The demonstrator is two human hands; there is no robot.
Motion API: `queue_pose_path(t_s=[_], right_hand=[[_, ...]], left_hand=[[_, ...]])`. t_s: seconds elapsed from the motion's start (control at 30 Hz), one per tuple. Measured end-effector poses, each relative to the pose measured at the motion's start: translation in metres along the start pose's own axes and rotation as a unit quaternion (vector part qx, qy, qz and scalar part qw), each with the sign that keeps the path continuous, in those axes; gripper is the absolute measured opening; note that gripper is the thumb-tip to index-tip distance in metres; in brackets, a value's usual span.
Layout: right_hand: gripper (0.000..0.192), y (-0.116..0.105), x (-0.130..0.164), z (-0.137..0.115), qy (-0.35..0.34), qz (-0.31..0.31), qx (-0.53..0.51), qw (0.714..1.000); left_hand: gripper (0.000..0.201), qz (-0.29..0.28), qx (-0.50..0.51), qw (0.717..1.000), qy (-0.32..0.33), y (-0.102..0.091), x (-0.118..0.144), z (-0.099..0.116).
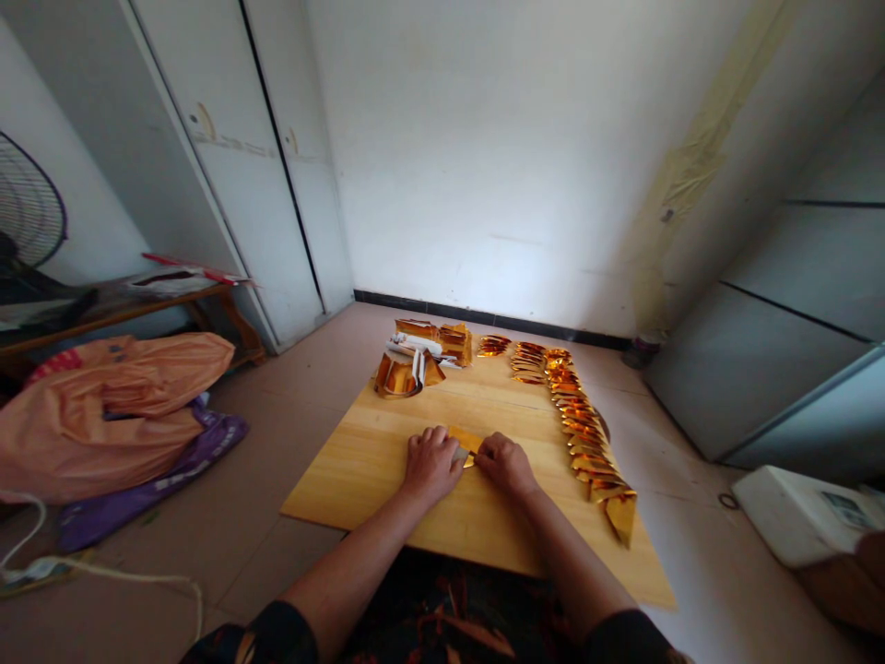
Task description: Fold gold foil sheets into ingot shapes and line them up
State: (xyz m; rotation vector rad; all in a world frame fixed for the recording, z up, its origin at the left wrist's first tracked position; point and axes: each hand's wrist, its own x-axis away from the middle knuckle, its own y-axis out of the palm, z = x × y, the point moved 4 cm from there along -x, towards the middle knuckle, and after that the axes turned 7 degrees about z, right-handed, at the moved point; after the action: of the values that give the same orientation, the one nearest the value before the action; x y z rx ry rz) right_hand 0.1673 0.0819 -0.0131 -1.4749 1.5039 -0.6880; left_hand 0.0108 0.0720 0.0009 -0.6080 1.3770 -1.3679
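Observation:
Low over the wooden board, a small piece of gold foil paper lies between my hands, with a pale greyish underside partly showing. My left hand is closed on its left side, fingers curled and pressed down. My right hand pinches its right side, close to the left one. Fingertips hide much of the paper. Along the right of the board runs a row of folded gold foil pieces, overlapping one another. More folded pieces lie at the far edge, beside stacks of gold foil sheets.
A curled foil stack sits at the board's far left. Beyond stands a white wall, with a cabinet to the left. Peach fabric and a purple bag lie on the left floor; a white box is at right.

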Motion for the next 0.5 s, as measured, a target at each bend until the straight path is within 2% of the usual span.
queue_pose_path(t_s=[0.3, 0.5], right_hand=[[0.010, 0.0019, -0.0034, -0.0002, 0.014, -0.017, 0.046, 0.999], [0.005, 0.0017, -0.0044, -0.0002, 0.042, -0.025, 0.039, 0.998]], left_hand=[[0.020, -0.012, 0.007, 1.000, -0.004, -0.0010, 0.0002, 0.0003], [0.022, -0.021, 0.005, 1.000, -0.003, -0.0023, 0.0004, 0.0002]])
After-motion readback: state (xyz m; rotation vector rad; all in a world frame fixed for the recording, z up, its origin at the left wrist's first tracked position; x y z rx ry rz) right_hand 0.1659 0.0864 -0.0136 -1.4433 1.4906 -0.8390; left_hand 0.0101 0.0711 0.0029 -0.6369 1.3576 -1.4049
